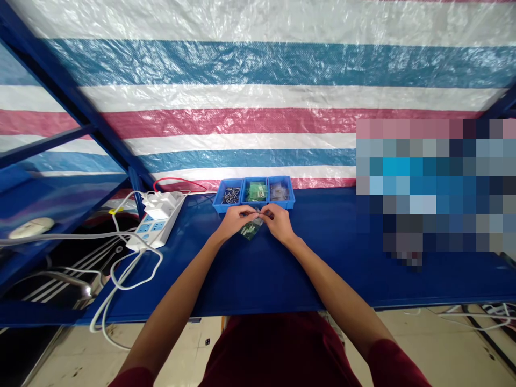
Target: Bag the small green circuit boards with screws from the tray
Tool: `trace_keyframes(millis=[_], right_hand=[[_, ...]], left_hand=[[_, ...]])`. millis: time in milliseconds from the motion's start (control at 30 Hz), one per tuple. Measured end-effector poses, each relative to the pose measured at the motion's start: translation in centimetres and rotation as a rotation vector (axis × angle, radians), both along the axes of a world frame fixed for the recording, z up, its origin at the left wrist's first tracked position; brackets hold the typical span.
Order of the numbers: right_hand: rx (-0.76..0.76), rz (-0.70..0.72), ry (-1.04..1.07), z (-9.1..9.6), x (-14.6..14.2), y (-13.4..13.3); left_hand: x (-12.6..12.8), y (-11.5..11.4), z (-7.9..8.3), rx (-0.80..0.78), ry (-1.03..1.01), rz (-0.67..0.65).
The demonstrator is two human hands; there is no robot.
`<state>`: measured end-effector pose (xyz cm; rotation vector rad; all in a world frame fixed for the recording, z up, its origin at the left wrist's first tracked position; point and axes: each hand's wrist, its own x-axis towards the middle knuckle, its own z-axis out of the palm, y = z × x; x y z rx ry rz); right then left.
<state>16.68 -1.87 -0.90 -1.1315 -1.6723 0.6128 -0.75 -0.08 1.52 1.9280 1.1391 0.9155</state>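
Between my two hands is a small clear plastic bag (250, 230) with greenish and pale pieces inside. My left hand (238, 220) pinches its top edge from the left. From the right, my right hand (278, 221) pinches the same edge, the fingertips of both hands almost meeting. Just behind my hands stand three blue bins side by side. The left bin (216, 203) holds many metal screws (231, 195). Green packets (257, 191) lie in the middle bin (253, 203). In the right bin (292, 200) are clear plastic bags (278, 192).
A white power strip (155, 228) with plugged-in adapters and loose white cables (116, 269) lies on the left of the blue table (322, 252). Striped plastic sheeting (242, 97) hangs behind. At the right, a blurred-out area (427, 183) hides what is there.
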Motion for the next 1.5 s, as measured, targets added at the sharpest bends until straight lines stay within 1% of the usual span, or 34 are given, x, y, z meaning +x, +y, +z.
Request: trace_keyframes(millis=[100, 200, 467, 567, 633, 733, 867, 933, 1067, 1133, 1200, 1267, 1333, 1400, 1500], right_hand=[[-0.031, 0.022, 0.115, 0.0, -0.2, -0.3], [-0.052, 0.063, 0.179, 0.0, -0.1, -0.4], [0.066, 0.081, 0.13, -0.1, -0.1, -0.3], [0.093, 0.066, 0.146, 0.0, -0.1, -0.5], [0.129, 0.055, 0.124, 0.1, -0.1, -0.6], [0.183, 0.075, 0.031, 0.0, 0.1, -0.7], [0.214, 0.092, -0.101, -0.6, 0.1, -0.4], [0.223, 0.086, -0.129, -0.9, 0.1, -0.3], [0.24, 0.08, -0.133, -0.8, 0.1, -0.3], [0.246, 0.071, -0.123, -0.6, 0.1, -0.3], [0.234, 0.053, -0.09, -0.4, 0.2, -0.4], [0.183, 0.027, -0.028, -0.3, 0.1, -0.3], [0.097, 0.009, 0.063, -0.2, 0.1, -0.2], [0.011, 0.015, 0.165, -0.2, 0.0, -0.2], [-0.052, 0.045, 0.274, -0.2, -0.1, -0.2]], left_hand=[[0.0, 0.0, 0.1, -0.061, -0.075, -0.015], [-0.1, 0.1, 0.0, -0.074, -0.076, -0.013], [0.0, 0.0, 0.2, -0.081, -0.085, -0.064], [0.0, 0.0, 0.2, -0.075, -0.107, -0.033], [0.0, 0.1, 0.1, -0.082, -0.149, 0.006], [0.0, 0.3, 0.1, -0.124, -0.193, 0.042], [0.0, 0.2, 0.3, -0.164, -0.208, 0.053], [0.1, 0.0, 0.3, -0.198, -0.214, 0.036], [0.1, -0.1, 0.4, -0.302, -0.182, -0.051], [0.2, -0.1, 0.4, -0.314, -0.178, -0.041], [0.2, 0.1, 0.3, -0.26, -0.231, 0.015], [0.1, 0.2, 0.2, -0.176, -0.285, 0.047], [0.1, 0.3, 0.1, -0.123, -0.276, 0.024], [0.1, 0.3, -0.1, -0.111, -0.241, -0.011], [0.1, 0.1, -0.1, -0.122, -0.27, -0.025]])
